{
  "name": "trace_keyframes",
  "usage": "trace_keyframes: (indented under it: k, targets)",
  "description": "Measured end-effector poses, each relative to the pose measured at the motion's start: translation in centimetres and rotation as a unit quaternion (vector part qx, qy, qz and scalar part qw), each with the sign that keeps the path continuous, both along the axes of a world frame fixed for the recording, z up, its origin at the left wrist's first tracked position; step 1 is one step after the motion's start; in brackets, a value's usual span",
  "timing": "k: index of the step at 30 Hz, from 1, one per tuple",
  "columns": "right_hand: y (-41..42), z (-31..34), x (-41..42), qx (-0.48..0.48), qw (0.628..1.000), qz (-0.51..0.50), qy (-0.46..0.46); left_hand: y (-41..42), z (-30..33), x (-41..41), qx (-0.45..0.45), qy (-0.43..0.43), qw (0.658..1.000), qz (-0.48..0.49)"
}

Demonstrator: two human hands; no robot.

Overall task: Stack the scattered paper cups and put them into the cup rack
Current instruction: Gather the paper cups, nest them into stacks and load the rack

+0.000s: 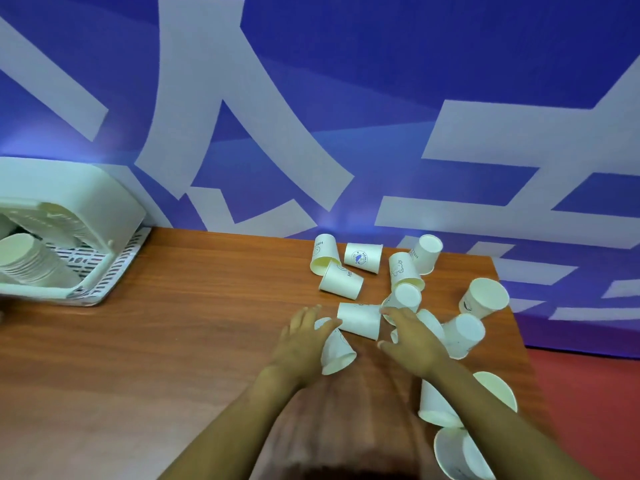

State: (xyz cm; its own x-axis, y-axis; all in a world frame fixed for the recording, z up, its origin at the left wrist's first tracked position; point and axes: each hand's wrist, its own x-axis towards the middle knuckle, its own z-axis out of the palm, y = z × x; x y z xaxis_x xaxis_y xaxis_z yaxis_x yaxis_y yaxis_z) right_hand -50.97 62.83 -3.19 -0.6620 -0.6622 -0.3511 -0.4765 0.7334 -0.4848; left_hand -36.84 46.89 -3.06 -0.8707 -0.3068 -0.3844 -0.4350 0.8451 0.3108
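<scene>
Left hand (pixel 300 341) grips tipped paper cup (pixel 337 351), well right of cup rack (pixel 69 237). Right hand (pixel 410 341) spread, fingers relaxed, touching lying cup (pixel 360 319). Scattered cups (pixel 401 268) beyond hands on table (pixel 173 323).

Event or exhibition booth — printed blue banner wall (pixel 381 81), wooden table (pixel 173 323).

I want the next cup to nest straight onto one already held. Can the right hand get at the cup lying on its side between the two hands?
Probably yes. The right hand hangs open beside the side-lying cup, with nothing lying on that cup.
</scene>
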Motion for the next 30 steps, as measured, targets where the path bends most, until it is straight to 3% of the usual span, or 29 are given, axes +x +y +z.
trace_keyframes:
  k: [8, 18, 25, 30]
  targets:
    - [-2.4, -2.6, -1.3, 0.018, 0.999, 0.040, -0.005, 0.3, -1.6, -1.7, -0.052, -0.026, 0.994, -0.095]
    - [-3.0, -3.7, -0.8, 0.099, 0.995, 0.028, 0.002, 0.0, -3.6, -1.4, -0.115, -0.080, 0.983, -0.116]
    - [-2.7, -2.4, 1.1, 0.135, 0.990, 0.010, 0.027, -1.4, -2.8, 1.8, -0.056, -0.089, 0.993, -0.054]
    - [-2.6, 0.0, 2.3, 0.114, 0.993, -0.022, 0.035, -4.1, 0.3, 4.3, 0.035, -0.026, 0.998, 0.042]
